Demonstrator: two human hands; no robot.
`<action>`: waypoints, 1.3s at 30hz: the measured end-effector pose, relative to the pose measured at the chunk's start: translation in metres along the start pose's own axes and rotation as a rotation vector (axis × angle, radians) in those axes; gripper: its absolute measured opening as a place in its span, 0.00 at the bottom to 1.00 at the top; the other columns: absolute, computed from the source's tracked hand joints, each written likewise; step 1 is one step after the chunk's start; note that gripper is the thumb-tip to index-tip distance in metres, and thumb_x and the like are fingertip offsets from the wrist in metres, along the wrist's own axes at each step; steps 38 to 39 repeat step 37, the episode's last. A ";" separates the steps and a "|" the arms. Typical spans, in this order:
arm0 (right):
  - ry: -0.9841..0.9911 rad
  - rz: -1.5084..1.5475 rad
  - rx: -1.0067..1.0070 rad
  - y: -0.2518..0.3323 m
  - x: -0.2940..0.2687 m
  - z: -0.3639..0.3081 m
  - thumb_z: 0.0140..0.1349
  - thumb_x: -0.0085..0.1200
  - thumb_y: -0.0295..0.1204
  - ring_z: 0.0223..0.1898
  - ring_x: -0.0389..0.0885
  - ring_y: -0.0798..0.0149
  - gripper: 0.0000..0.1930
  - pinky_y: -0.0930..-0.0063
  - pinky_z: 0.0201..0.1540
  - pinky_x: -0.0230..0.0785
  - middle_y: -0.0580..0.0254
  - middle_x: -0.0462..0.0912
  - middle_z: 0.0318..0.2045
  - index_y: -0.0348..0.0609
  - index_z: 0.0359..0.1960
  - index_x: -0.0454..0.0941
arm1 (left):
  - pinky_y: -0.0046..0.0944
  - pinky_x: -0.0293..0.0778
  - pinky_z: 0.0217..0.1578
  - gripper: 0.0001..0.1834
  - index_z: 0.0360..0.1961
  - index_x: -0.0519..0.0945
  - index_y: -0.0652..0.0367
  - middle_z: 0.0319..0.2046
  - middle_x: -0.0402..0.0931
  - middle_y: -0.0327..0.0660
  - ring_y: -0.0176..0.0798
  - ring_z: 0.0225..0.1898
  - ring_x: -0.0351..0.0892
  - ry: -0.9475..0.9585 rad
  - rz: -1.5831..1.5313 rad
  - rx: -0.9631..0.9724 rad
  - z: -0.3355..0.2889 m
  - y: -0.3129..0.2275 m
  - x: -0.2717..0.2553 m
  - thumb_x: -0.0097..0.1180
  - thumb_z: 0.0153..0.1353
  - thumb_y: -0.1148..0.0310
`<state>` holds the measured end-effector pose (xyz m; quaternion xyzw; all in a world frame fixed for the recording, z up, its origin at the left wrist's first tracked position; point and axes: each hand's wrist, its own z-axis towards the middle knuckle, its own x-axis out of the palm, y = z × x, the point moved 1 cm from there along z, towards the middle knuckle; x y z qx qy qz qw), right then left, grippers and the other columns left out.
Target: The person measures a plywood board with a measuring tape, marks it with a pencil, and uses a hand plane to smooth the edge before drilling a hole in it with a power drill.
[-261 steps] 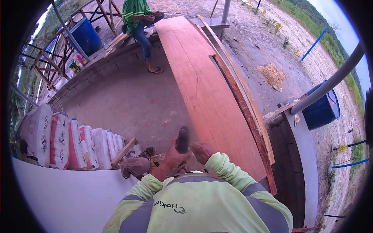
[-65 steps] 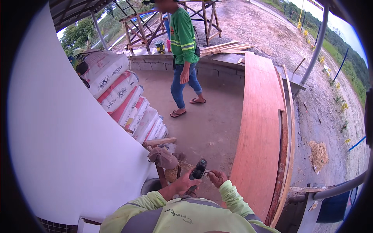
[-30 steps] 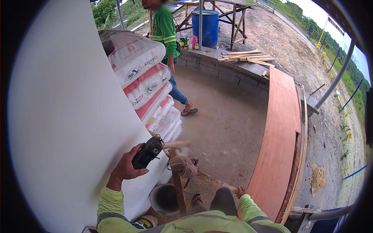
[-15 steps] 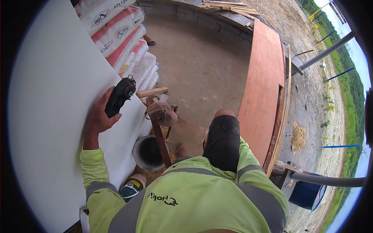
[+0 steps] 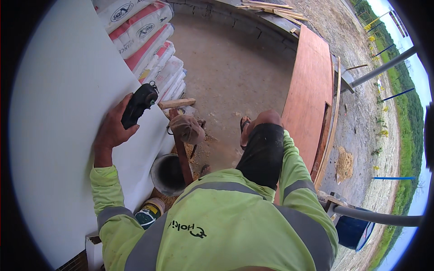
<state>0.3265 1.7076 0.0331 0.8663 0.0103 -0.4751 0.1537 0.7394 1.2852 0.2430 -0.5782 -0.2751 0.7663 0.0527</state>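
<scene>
Here the black handheld tool (image 5: 139,105) lies against the white board (image 5: 63,113), long axis up-right — left hand (image 5: 110,131) wrapped around its lower end. Right hand hidden behind the raised knee (image 5: 262,149) — grip unknown.

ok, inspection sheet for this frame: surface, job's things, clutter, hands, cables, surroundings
Surface: large white board, leaning at the person's left; concrete floor beyond it.
Job's things: small black hand tool, pressed near the board's edge.
Clutter: dark bucket, wooden stick with a brown cloth on it, small can, wood block.
Hands: left hand, grip closed on the black tool, resting on the board; right hand not seen, forearm lies along the raised knee.
Cables: nothing seen.
Surroundings: stacked cement bags, long reddish plywood sheet, blue drum, grey pipe, sandy ground and grass outside.
</scene>
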 end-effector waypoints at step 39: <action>0.685 -0.525 -0.092 -0.172 -0.033 0.443 0.55 0.48 0.46 0.63 0.66 0.45 0.30 0.57 0.64 0.61 0.46 0.68 0.62 0.48 0.60 0.71 | 0.33 0.75 0.25 0.20 0.41 0.74 0.66 0.27 0.73 0.39 0.32 0.23 0.74 -0.525 -1.036 -0.969 0.387 -0.093 0.223 0.56 0.46 0.68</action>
